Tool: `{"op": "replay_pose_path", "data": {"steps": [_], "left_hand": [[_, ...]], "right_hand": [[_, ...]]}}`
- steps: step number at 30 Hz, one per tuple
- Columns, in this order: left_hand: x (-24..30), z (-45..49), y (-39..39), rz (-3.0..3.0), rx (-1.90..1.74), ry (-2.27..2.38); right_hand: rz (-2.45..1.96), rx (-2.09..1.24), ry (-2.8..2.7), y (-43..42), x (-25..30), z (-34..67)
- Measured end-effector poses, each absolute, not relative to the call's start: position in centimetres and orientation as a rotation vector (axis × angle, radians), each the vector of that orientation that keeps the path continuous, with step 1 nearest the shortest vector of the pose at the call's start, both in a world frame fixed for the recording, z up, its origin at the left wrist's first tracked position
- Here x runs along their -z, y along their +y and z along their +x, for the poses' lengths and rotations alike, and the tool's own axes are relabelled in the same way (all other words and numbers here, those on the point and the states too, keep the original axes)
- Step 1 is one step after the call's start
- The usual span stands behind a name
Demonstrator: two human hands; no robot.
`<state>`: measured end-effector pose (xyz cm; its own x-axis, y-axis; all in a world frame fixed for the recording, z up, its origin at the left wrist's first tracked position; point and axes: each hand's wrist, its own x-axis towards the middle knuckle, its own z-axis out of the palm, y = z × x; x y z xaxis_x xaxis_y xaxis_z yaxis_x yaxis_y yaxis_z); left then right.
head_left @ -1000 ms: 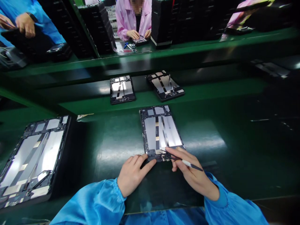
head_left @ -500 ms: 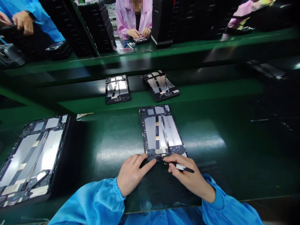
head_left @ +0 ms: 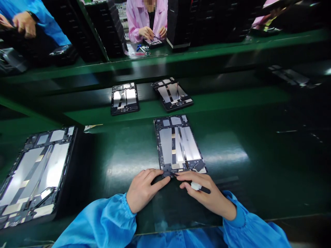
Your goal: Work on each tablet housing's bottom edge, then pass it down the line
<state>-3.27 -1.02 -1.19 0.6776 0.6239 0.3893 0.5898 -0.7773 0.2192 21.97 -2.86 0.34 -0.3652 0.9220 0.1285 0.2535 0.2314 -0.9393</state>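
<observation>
An opened tablet [head_left: 178, 144] lies flat on the green table, its silver inner plates, flex cables and dark frame facing up. My left hand [head_left: 144, 189] holds the tablet's lower left corner, with fingertips on the frame and the thumb at the bottom edge. A pair of black tweezers [head_left: 197, 186] with a white band sits pinched in my right hand [head_left: 207, 191]. Their dark tip is at the tablet's bottom edge, close to my left thumb. My right fingers partly cover that edge, and what the tip touches is too small to tell.
A stack of opened tablets [head_left: 38, 172] stands at left. Beyond my tablet, two more tablets [head_left: 125, 98] [head_left: 172, 93] lie on a dark strip. Tall black tray stacks [head_left: 178, 24] line the back shelf. A co-worker in pink [head_left: 133, 20] works there; another's blue sleeve [head_left: 53, 24] shows at left.
The tablets on the far strip have shifted left. My right hand and the tweezers have moved slightly left along the bottom edge. My left hand has shifted only a little.
</observation>
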Motion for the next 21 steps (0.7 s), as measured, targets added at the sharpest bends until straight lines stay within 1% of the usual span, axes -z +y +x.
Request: {"op": "replay_pose_path", "data": {"steps": [4, 8, 12, 14, 16, 18, 21], "left_hand": [[1.3, -3.0, -0.8, 2.808, -0.714, 1.013], [1.0, -3.2, -0.9, 2.772, -0.719, 1.01], [0.4, -3.8, -2.9, 2.765, -0.692, 0.911], [0.3, -4.0, -4.2, 2.767, -0.607, 0.815], [0.4, -4.0, -5.0, 2.774, -0.505, 0.79], [0.7, -3.8, -5.1, 2.783, -0.447, 0.83], [1.1, -3.6, -4.9, 2.809, -0.513, 0.768]], "right_hand": [[-1.063, -1.165, -1.845, -2.7, -0.8, 21.9], [-1.07, -1.204, -1.802, -2.6, -0.8, 21.8], [-1.204, -1.415, -1.462, -3.2, -0.2, 22.2], [-1.242, -1.491, -1.272, -3.6, 0.2, 22.4], [-1.242, -1.549, -1.197, -4.1, 0.4, 22.3], [-1.258, -1.624, -1.251, -4.4, 0.5, 21.9], [-1.345, -1.651, -1.459, -4.5, 0.3, 21.4]]}}
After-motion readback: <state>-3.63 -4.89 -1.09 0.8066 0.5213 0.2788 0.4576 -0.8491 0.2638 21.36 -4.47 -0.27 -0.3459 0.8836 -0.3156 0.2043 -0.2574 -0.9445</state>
